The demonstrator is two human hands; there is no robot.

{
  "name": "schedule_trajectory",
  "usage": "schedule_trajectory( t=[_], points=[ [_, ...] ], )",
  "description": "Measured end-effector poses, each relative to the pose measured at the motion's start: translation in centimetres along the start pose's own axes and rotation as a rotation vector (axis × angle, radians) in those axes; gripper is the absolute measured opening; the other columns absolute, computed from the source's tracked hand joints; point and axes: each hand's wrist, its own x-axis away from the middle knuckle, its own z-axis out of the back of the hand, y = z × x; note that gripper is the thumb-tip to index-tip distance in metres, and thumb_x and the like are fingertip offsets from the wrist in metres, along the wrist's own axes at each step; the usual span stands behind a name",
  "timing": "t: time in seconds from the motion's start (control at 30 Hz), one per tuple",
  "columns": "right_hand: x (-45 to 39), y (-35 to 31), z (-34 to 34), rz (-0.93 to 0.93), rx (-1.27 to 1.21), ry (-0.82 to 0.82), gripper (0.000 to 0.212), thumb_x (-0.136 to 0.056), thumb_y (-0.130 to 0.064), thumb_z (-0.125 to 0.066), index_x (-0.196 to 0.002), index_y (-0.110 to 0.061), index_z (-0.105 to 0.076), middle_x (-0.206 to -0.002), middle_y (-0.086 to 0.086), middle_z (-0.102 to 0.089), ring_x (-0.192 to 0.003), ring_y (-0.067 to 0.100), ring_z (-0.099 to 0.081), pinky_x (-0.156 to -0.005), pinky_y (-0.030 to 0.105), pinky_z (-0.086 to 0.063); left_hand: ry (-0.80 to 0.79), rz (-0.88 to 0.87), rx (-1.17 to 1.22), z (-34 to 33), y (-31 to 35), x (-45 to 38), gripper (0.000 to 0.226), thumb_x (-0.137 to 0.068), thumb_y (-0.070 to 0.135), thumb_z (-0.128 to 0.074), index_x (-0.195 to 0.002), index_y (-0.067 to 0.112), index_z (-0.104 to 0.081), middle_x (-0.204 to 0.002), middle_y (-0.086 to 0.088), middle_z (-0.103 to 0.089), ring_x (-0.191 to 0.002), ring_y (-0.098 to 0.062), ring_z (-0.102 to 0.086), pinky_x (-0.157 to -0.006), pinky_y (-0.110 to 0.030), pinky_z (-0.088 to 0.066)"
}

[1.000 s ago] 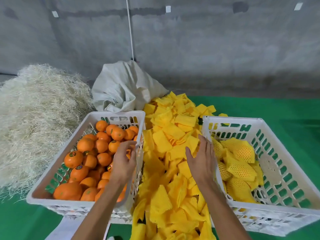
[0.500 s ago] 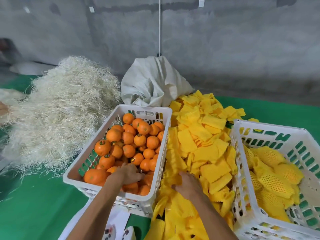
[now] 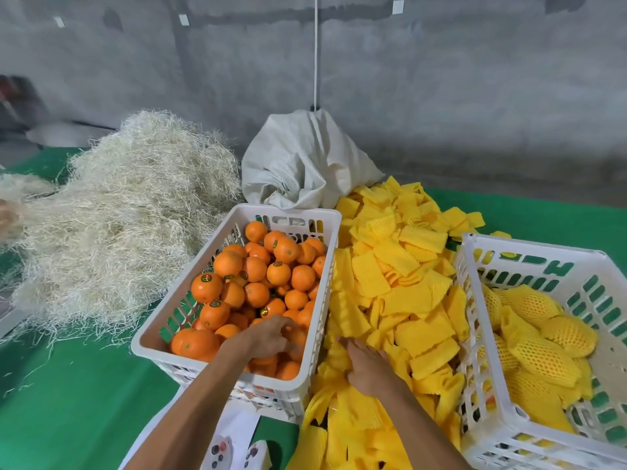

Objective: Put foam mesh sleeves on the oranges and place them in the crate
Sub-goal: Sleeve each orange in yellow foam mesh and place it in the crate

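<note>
Loose oranges [image 3: 254,276] fill the white crate [image 3: 149,347] on the left. My left hand [image 3: 271,337] reaches into its near right corner, fingers curled round an orange there. A heap of flat yellow foam mesh sleeves [image 3: 400,276] lies between the two crates. My right hand [image 3: 366,364] rests on the near part of that heap, with its fingertips buried among the sleeves. The white crate on the right [image 3: 529,245] holds several oranges in yellow sleeves [image 3: 543,357].
A big pile of pale straw [image 3: 118,225] lies left of the orange crate, with a white sack [image 3: 305,164] behind it against the concrete wall. Green cloth [image 3: 68,401] covers the table. Two small controllers [image 3: 234,452] lie on white paper at the near edge.
The view has swung left. My left hand went deeper into the orange crate and closed on an orange. My right hand pulled back from the middle of the sleeve heap to its near part.
</note>
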Motion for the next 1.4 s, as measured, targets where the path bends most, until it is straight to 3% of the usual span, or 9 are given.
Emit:
schedule_trajectory(
  t=[0.3, 0.43, 0.6, 0.73, 0.87, 1.0, 1.13, 1.27, 1.4],
  points=[
    [1.2, 0.7, 1.5, -0.111, -0.180, 0.513, 0.033, -0.100, -0.050, -0.055, -0.119, -0.024, -0.065, -0.119, -0.006, -0.058, -0.118, 0.020, -0.054, -0.102, 0.038, -0.039, 0.677, -0.237, 0.328, -0.4, 3.4, 1.7, 0.071, -0.087, 0.055, -0.076, -0.145, 0.025, -0.050, -0.128, 0.003, -0.042, -0.112, -0.015, -0.048, -0.089, -0.025, -0.043],
    [2.7, 1.1, 4.5, -0.047, -0.699, 0.741, 0.041, -0.095, -0.050, -0.065, -0.076, -0.031, -0.034, -0.065, -0.010, -0.030, -0.056, 0.007, -0.036, -0.057, 0.024, -0.029, 0.861, -0.445, 0.600, -2.0, 6.6, 3.7, 0.054, -0.091, 0.047, -0.076, -0.137, 0.034, -0.050, -0.131, 0.025, -0.049, -0.117, 0.005, -0.052, -0.085, -0.011, -0.047],
    [4.2, 0.8, 7.4, -0.079, -0.895, 0.729, 0.035, -0.092, -0.056, -0.066, -0.100, -0.025, -0.053, -0.075, -0.013, -0.049, -0.054, 0.003, -0.046, -0.049, 0.016, -0.034, 0.616, -0.667, 0.694, -4.5, 11.5, 3.7, 0.046, -0.100, 0.041, -0.069, -0.140, 0.033, -0.047, -0.135, 0.015, -0.050, -0.120, -0.010, -0.060, -0.087, -0.030, -0.060],
    [5.7, 0.5, 7.4, 0.045, -1.027, 0.626, 0.028, -0.097, -0.055, -0.059, -0.119, -0.038, -0.060, -0.097, -0.018, -0.069, -0.085, -0.010, -0.064, -0.069, 0.014, -0.053, 0.550, -0.805, 0.259, -4.9, 11.8, 2.0, 0.032, -0.108, 0.038, -0.053, -0.139, 0.045, -0.054, -0.153, 0.015, -0.031, -0.142, 0.004, -0.034, -0.095, -0.007, -0.042],
    [7.6, 0.2, 6.6, 0.157, -1.137, 0.552, 0.016, -0.100, -0.041, -0.061, -0.112, -0.052, -0.062, -0.104, -0.029, -0.071, -0.096, 0.001, -0.070, -0.079, 0.024, -0.058, 0.534, -0.706, 0.344, -4.8, 11.7, 1.9, 0.032, -0.103, 0.052, -0.055, -0.135, 0.047, -0.054, -0.151, 0.019, -0.027, -0.130, 0.014, -0.038, -0.088, -0.019, -0.055],
    [8.8, 0.1, 6.3, 0.132, -1.048, 0.734, 0.024, -0.095, -0.047, -0.067, -0.108, -0.029, -0.076, -0.086, -0.014, -0.072, -0.080, 0.006, -0.069, -0.065, 0.022, -0.051, 0.409, -0.717, 0.362, -5.0, 12.1, 2.3, 0.038, -0.098, 0.050, -0.062, -0.135, 0.046, -0.054, -0.151, 0.021, -0.028, -0.126, 0.017, -0.041, -0.088, -0.011, -0.050],
    [9.3, 0.3, 6.6, 0.109, -1.222, 0.709, 0.016, -0.092, -0.037, -0.073, -0.098, -0.025, -0.081, -0.091, -0.006, -0.074, -0.089, 0.013, -0.070, -0.076, 0.027, -0.057, 0.379, -0.724, 0.374, -5.0, 12.0, 2.4, 0.050, -0.086, 0.054, -0.077, -0.131, 0.049, -0.056, -0.152, 0.017, -0.034, -0.137, 0.009, -0.037, -0.093, -0.004, -0.041],
    [9.7, 0.6, 6.7, 0.056, -1.332, 0.605, 0.017, -0.093, -0.033, -0.071, -0.103, -0.021, -0.080, -0.100, -0.002, -0.077, -0.100, 0.014, -0.072, -0.085, 0.027, -0.058, 0.380, -0.718, 0.484, -5.0, 12.3, 2.4, 0.046, -0.083, 0.051, -0.083, -0.123, 0.040, -0.064, -0.141, 0.011, -0.048, -0.138, -0.011, -0.047, -0.104, -0.022, -0.045],
    [9.4, 0.4, 6.4, 0.014, -1.392, 0.602, 0.023, -0.102, -0.030, -0.060, -0.113, -0.013, -0.071, -0.110, 0.001, -0.071, -0.110, 0.021, -0.067, -0.096, 0.037, -0.056, 0.383, -0.721, 0.613, -4.5, 12.3, 2.2, 0.029, -0.092, 0.021, -0.073, -0.120, 0.025, -0.065, -0.123, 0.003, -0.058, -0.107, -0.016, -0.060, -0.084, -0.035, -0.051]
  ],
)
